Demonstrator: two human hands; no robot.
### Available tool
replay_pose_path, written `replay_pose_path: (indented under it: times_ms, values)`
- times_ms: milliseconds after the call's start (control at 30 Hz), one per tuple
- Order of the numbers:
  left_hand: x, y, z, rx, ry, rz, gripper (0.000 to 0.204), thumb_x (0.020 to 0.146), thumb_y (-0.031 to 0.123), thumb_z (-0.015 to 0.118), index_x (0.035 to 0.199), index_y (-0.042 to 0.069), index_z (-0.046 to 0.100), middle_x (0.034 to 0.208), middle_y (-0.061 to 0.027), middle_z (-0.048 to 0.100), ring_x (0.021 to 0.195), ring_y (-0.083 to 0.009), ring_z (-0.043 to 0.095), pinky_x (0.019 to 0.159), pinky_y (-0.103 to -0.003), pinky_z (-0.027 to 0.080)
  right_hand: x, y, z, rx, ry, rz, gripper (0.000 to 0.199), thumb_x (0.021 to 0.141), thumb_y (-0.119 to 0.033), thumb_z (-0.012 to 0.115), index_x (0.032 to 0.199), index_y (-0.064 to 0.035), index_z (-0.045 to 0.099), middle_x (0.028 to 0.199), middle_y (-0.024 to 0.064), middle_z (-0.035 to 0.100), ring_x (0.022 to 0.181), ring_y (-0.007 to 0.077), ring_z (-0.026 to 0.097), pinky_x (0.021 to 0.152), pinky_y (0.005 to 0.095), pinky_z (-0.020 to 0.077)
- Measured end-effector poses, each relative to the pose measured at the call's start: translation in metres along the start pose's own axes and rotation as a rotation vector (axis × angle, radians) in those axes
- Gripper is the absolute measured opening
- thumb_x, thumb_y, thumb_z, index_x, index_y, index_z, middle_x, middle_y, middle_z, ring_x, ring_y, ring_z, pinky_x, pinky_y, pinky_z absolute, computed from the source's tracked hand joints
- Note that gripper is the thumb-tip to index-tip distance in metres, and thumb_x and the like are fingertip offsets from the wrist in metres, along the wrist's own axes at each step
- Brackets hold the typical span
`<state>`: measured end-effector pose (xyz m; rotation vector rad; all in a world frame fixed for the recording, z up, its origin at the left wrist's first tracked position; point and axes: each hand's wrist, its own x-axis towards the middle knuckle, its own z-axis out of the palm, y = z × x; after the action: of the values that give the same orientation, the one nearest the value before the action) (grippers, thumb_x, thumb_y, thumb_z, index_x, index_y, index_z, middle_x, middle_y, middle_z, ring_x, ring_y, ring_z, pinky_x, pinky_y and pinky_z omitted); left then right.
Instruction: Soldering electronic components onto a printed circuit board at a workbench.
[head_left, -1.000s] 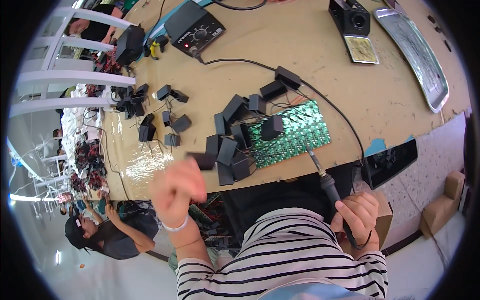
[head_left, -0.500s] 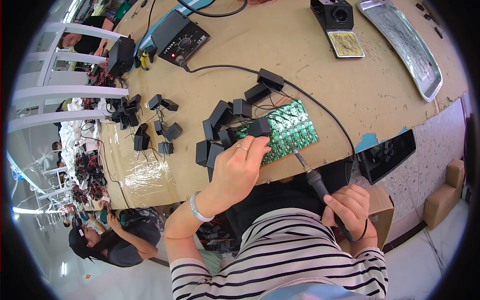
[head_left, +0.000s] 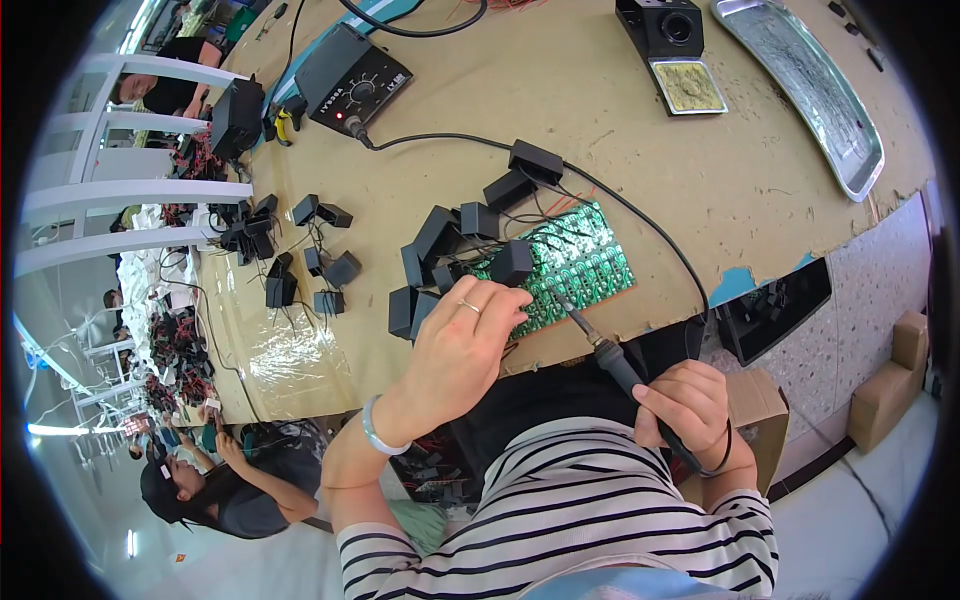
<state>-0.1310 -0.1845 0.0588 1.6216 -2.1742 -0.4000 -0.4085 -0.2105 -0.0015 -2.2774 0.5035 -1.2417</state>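
A green circuit board panel (head_left: pixel 600 255) lies near the table's front edge, with thin dark wires across its left part. My right hand (head_left: pixel 690 405) grips a soldering iron (head_left: pixel 618 365) by its dark handle. The iron's tip points at the board's lower middle. My left hand (head_left: pixel 462 345) is at the board's lower left, its fingers pinched; what they hold, if anything, is hidden. Just above those fingers sits a black box-shaped housing (head_left: pixel 511 263). Several more black housings (head_left: pixel 437 233) with wires crowd the board's left and far sides.
A soldering station (head_left: pixel 352 80) stands at the far left, its cable (head_left: pixel 640 205) arching around the board. An iron stand with a yellow cleaning pad (head_left: pixel 690 87) and a metal tray (head_left: pixel 810 95) are at the far right. More housings (head_left: pixel 340 268) lie left. Two co-workers are at left.
My left hand has come off the black housing and shifted slightly down and left. The soldering iron has moved left across the board with my right hand.
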Motion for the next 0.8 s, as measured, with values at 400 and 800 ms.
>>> replay_pose_path:
  times_ms: [400,800]
  values:
    - [0.014,-0.004,0.017,0.143,0.132,0.057,0.021,0.078,-0.004,0.075,0.096,0.002,0.066,0.081,-0.0069,0.065,0.074,-0.0255,0.063,0.064,-0.036,0.051,0.003,0.003,0.006,0.004,-0.013,0.018,0.033,0.067,0.006,0.070,0.100,0.0015,0.070,0.073,0.0043,0.062,0.058,0.0179,0.061,0.054,0.0283,0.0506]
    - [0.016,0.000,0.020,0.175,0.124,0.054,0.020,0.076,-0.008,0.071,0.091,0.003,0.064,0.082,-0.0062,0.065,0.077,-0.0258,0.063,0.066,-0.037,0.051,0.003,0.005,0.007,-0.014,-0.018,0.002,0.031,0.068,0.004,0.070,0.099,0.0022,0.070,0.071,0.0046,0.062,0.057,0.0178,0.060,0.052,0.0279,0.0487]
